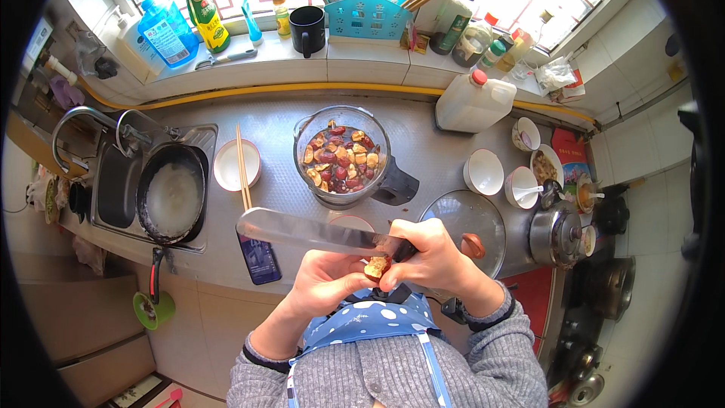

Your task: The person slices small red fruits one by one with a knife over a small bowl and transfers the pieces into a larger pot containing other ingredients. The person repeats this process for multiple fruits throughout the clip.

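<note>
Close to my apron, my left hand (pixel 331 279) pinches a red dried jujube (pixel 376 267) whose tan flesh shows. My right hand (pixel 433 255) grips the black handle of a broad knife (pixel 308 231), its blade pointing left above the fruit, and its thumb is at the jujube's right side. Beyond the hands stands a glass blender jug (pixel 342 192) with a black handle, holding red jujubes and pale cut pieces in dark liquid. A bowl (pixel 352 223) is partly hidden behind the blade.
A white bowl (pixel 229 167) with chopsticks (pixel 243 170) across it and a phone (pixel 259 260) lie left. Farther left, a frying pan (pixel 173 195) rests in the sink (pixel 116 187). At right are a glass lid (pixel 453 212), a white jug (pixel 473 105), bowls (pixel 483 173) and a steel kettle (pixel 552 235).
</note>
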The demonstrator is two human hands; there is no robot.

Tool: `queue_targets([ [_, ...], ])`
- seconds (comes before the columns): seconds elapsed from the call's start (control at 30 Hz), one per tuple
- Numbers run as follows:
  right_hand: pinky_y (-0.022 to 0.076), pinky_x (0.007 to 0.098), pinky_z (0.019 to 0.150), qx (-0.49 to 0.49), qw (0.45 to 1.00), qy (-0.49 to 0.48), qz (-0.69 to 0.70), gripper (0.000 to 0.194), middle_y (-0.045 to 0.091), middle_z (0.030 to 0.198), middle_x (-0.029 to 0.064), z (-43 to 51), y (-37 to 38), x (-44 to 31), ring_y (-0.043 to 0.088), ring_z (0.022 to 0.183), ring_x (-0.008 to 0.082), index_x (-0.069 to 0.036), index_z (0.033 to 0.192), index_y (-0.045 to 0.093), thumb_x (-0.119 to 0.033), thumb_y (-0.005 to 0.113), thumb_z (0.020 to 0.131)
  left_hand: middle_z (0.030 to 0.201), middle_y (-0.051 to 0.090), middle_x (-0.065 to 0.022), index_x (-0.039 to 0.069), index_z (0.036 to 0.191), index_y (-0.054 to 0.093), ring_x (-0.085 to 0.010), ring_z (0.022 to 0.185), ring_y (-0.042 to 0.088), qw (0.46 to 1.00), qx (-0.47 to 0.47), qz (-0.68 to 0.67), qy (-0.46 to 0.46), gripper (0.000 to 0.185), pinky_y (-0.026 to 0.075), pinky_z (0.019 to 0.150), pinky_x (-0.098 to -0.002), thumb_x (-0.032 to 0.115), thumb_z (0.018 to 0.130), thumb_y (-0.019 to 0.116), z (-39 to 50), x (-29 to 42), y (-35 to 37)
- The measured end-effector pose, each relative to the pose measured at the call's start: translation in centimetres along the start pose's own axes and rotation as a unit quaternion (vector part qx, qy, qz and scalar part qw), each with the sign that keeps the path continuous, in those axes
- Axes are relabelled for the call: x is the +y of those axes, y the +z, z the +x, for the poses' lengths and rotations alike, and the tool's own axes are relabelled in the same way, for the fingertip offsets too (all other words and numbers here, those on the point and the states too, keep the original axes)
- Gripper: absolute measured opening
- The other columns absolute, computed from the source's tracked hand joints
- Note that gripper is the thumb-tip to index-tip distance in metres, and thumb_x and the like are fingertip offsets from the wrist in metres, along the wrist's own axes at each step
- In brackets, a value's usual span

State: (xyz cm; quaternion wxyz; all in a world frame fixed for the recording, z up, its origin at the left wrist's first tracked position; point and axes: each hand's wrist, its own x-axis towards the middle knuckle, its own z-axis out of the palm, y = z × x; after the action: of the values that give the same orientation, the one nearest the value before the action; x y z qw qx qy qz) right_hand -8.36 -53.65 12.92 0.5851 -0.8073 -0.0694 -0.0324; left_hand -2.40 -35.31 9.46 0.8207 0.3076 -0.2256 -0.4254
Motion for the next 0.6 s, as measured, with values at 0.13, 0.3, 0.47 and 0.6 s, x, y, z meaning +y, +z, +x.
queue_targets([
  [0.13, 0.0428, 0.0253, 0.048, -0.024, 0.999, -0.018, 0.019, 0.041, 0.057, 0.06, 0.0067, 0.2, 0.1, 0.4, 0.055, 0.05, 0.0166, -0.004, 0.071, 0.055, -0.036, 0.079, 0.063, 0.107, 0.055, -0.0132, -0.007, 0.113, 0.052, -0.0181, 0.096, 0.057, 0.999, -0.01, 0.006, 0.034, 0.031, 0.048, 0.083, -0.0305, -0.008, 0.082, 0.056, 0.2, -0.2, 0.1],
  [0.3, 0.0417, 0.0276, 0.046, -0.034, 0.999, -0.018, 0.0, 0.038, 0.054, 0.058, 0.0077, 0.4, 0.4, 0.8, 0.054, 0.048, 0.0208, -0.006, 0.069, 0.054, -0.035, 0.078, 0.066, 0.103, 0.053, -0.0102, -0.005, 0.109, 0.055, -0.0158, 0.093, 0.054, 0.996, -0.005, 0.071, 0.06, 0.026, 0.045, 0.078, -0.0274, -0.005, 0.083, 0.057, 0.4, -0.2, -0.2],
  [0.47, 0.0415, 0.0292, 0.044, 0.011, 0.998, -0.044, -0.049, 0.038, 0.053, 0.056, 0.008, 0.7, 1.4, 1.1, 0.054, 0.047, 0.0238, -0.006, 0.069, 0.054, -0.039, 0.073, 0.07, 0.101, 0.053, -0.0108, -0.004, 0.103, 0.056, -0.0173, 0.092, 0.053, 0.989, 0.026, 0.116, 0.088, 0.021, 0.044, 0.078, -0.0268, -0.002, 0.082, 0.06, 0.7, -0.2, -0.5],
  [0.6, 0.0416, 0.0292, 0.044, 0.076, 0.987, -0.072, -0.122, 0.038, 0.052, 0.054, 0.0078, 0.7, 1.9, 1.4, 0.055, 0.047, 0.0235, -0.006, 0.066, 0.054, -0.038, 0.073, 0.07, 0.1, 0.053, -0.01, -0.003, 0.101, 0.055, -0.0159, 0.091, 0.054, 0.976, 0.082, 0.14, 0.147, 0.019, 0.044, 0.078, -0.0269, -0.003, 0.082, 0.059, 0.8, -0.7, 0.0],
])
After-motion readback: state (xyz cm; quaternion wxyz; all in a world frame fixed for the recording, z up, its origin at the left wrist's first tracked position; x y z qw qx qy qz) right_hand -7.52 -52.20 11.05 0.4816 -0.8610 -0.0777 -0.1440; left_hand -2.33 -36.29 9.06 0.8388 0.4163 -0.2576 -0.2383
